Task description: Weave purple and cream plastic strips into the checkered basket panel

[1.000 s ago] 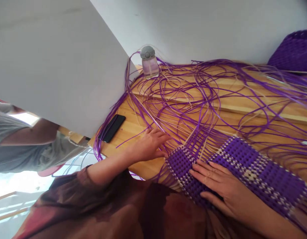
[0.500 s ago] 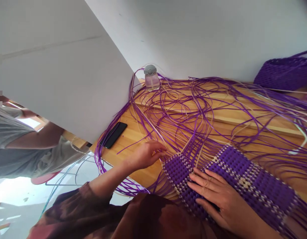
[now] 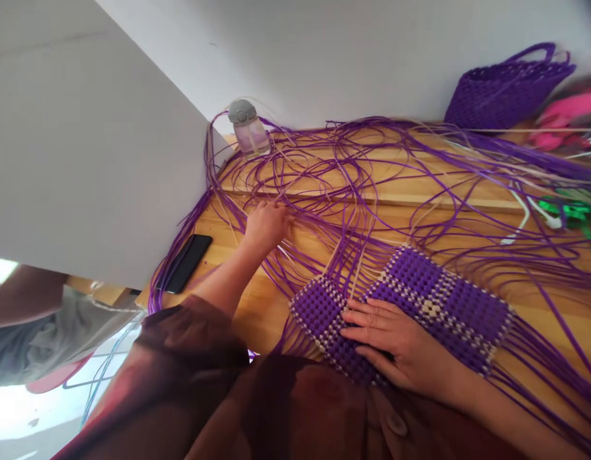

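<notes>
The purple-and-white woven piece (image 3: 472, 312) was laid at the near edge of the wooden table (image 3: 261, 313), pressed under the flat, outstretched right hand (image 3: 395, 342); the left hand (image 3: 267, 223) was placed among loose strands (image 3: 529, 153), fingers curled, though whether any were gripped could not be told; a see-through bottle (image 3: 253, 137) was capped in grey, its contents unclear; beside the wall, the purple basket's (image 3: 496, 96) lower inside was hidden by its woven side.
</notes>
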A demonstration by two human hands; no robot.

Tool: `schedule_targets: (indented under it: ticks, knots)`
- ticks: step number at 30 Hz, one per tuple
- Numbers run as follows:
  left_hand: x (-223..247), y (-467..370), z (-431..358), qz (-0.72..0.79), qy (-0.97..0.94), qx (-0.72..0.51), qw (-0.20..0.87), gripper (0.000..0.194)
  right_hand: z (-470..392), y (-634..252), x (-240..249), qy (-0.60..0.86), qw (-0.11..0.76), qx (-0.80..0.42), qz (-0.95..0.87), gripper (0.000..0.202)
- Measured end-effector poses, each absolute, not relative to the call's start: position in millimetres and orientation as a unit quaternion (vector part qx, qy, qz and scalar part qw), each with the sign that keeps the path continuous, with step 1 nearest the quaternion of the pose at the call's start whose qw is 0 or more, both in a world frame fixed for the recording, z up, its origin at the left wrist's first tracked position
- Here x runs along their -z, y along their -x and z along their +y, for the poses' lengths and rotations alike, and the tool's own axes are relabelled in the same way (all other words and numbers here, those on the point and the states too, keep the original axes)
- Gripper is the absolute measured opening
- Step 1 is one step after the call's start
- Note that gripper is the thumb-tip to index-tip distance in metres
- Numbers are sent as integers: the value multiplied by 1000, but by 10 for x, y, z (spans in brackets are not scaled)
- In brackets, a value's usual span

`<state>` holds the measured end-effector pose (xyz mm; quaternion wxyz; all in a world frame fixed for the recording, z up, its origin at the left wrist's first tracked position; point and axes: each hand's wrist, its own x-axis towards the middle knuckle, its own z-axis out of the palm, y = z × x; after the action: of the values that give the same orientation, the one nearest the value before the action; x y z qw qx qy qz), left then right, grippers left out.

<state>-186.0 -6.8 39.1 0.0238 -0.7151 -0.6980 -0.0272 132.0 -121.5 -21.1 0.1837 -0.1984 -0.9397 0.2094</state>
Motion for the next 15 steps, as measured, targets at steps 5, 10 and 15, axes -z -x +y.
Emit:
schedule_targets:
  ticks: [5, 10, 15]
  knots:
    - [-447, 1570, -479, -594, 781, 29, -189, 35, -1212, -1321, 211, 186, 209, -198, -939, 35]
    - [-392, 1431, -615, -562, 750, -6, -350, 44, -1260, -1316, 133, 174, 224, -158, -946, 38]
    - [-409, 1456, -588, -538, 705, 47, -460, 43, -1337, -1266, 10, 159, 252, -133, -945, 34]
